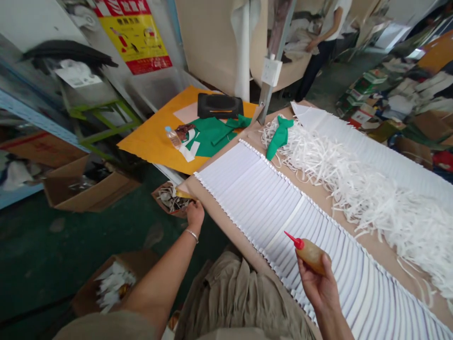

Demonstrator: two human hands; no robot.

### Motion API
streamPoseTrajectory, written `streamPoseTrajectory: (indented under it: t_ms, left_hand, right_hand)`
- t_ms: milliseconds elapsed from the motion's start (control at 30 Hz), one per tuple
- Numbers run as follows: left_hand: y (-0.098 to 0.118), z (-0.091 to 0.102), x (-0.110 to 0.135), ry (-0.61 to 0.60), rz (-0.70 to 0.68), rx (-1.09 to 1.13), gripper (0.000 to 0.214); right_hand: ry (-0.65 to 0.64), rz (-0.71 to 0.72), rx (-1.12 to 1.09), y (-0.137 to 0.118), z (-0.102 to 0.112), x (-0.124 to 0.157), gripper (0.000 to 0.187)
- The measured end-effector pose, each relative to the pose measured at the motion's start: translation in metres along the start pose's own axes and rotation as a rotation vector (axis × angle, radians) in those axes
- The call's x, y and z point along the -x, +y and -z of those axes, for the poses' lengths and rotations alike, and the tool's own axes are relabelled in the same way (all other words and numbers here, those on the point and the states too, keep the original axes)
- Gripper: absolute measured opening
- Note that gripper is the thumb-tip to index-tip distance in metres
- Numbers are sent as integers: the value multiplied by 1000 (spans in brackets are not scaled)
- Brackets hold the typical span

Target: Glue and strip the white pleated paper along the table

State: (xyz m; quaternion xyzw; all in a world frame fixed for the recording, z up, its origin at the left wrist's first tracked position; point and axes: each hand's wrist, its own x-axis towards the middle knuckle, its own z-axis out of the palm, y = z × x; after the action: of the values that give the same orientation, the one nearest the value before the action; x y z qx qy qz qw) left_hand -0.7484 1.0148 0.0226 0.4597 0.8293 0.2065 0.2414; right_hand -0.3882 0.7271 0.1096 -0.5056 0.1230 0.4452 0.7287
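My right hand is wrapped around a squeeze glue bottle with amber contents and a red nozzle, which points up and left. The bottle is held above long rows of overlapping white strips laid along the brown-covered table. One strip lies crosswise over the rows. At the table's near left corner, my left hand has its fingers curled by a small yellow flap. What those fingers grip, if anything, is hidden.
A tangled heap of white strips with a green cloth lies beyond the rows. An orange-yellow board holds a plastic bottle and a black case. Cardboard boxes stand left. A person stands behind.
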Motion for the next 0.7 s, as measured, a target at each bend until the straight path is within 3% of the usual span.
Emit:
streamPoseTrajectory:
  t_ms: [133, 233, 467, 700]
  left_hand:
    - [22, -28, -42, 17, 178, 42, 47]
    - [33, -44, -61, 41, 286, 65, 54]
    - [35, -54, -62, 132, 374, 25, 61]
    - [27, -61, -70, 218, 434, -54, 63]
  right_hand:
    - [-10, 3, 88, -8, -24, -14, 51]
    - [-22, 1, 145, -14, -47, -33, 49]
    - [-114, 73, 249, -18, -118, -105, 52]
    - [-244, 341, 340, -21, -195, -194, 51]
